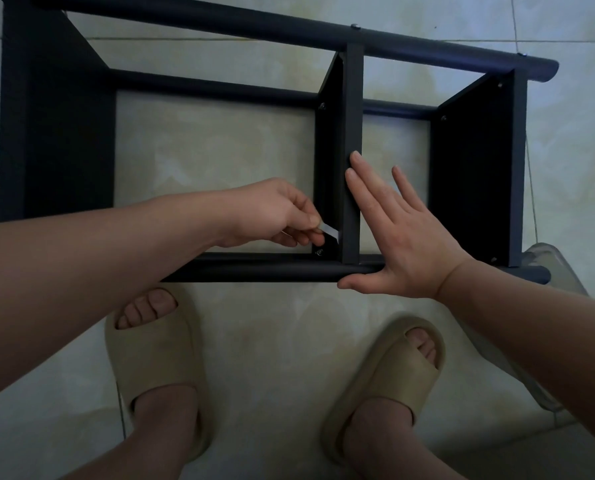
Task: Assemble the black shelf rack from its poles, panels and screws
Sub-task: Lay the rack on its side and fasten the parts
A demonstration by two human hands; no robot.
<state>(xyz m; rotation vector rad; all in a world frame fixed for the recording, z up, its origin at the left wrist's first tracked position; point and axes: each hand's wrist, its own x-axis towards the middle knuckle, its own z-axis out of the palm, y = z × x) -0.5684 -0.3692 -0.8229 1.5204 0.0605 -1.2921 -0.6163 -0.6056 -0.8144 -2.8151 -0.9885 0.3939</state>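
Black shelf rack (60, 133) lies on its side on the tiled floor (282, 341), just in front of the person's feet, with its poles running across the view and its panels standing on edge between them. It looks mostly built. The step in hand, as I judge it, is fastening the middle panel (354, 126) to the front pole (254, 271) at their lower corner, where a screw (319, 251) sits.

The left hand (272, 213) reaches in from the left with its forearm low over the pole. Thumb and curled fingers pinch a small flat metal tool (330, 232), whose tip points down toward that screw. The tool is probably a little wrench, though it is too small and dim to be sure, and I cannot tell whether it is seated on the screw.

The right hand (403, 244) is spread flat with straight fingers. Its fingertips rest against the panel's edge and its thumb lies along the front pole, bracing the joint.

Next, the tool needs to seat squarely on the screw and turn while the right hand keeps the panel from shifting.
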